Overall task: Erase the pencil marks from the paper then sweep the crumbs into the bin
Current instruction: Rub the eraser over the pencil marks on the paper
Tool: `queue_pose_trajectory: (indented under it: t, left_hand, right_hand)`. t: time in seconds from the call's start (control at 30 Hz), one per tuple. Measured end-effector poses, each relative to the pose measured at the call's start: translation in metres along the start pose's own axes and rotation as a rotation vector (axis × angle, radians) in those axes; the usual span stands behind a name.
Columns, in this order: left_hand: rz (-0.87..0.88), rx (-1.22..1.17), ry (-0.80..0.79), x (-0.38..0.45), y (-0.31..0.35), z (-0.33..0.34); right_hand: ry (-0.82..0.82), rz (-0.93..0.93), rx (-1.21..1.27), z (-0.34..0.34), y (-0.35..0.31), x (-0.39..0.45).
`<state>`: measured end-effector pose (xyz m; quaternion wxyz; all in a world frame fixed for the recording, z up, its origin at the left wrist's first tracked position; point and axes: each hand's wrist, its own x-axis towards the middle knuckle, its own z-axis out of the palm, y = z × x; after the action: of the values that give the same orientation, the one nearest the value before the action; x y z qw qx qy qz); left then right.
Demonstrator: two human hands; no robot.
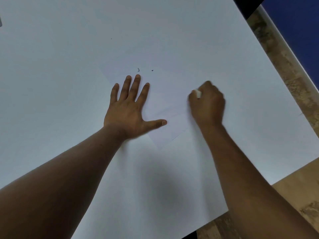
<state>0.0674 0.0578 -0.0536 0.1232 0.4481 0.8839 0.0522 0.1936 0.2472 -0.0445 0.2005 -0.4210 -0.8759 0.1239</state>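
Two hands work: left hand (128, 107) flat, fingers spread, pinning the paper (165, 104) to the worktop (51, 66); right hand (206, 102) grips the eraser (198, 93). Rub with short, light strokes; crumbs (138, 70) lie beyond.

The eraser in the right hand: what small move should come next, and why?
Probably keep rubbing the eraser over the paper. The right hand grips it at the sheet, blurred, while the left hand presses the paper flat. Only a few crumbs lie there, and no bin is in view, so sweeping seems early.
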Motion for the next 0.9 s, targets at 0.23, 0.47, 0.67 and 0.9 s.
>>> queue_pose_trajectory:
  t: [0.23, 0.47, 0.67, 0.9]
  left_hand:
    - [-0.008, 0.003, -0.005, 0.001, 0.0, 0.0]
    - [0.012, 0.037, 0.004, 0.002, -0.002, 0.002]
    - [-0.02, -0.004, -0.014, 0.001, 0.001, 0.0]
    - [-0.005, 0.006, 0.007, 0.002, -0.002, 0.002]
  right_hand:
    - [-0.053, 0.01, 0.122, -0.006, -0.004, 0.004]
    - [-0.182, -0.19, 0.261, 0.026, -0.087, -0.025]
    - [-0.112, -0.047, 0.059, 0.018, -0.05, 0.008]
    - [-0.168, -0.069, 0.161, 0.018, -0.074, -0.013]
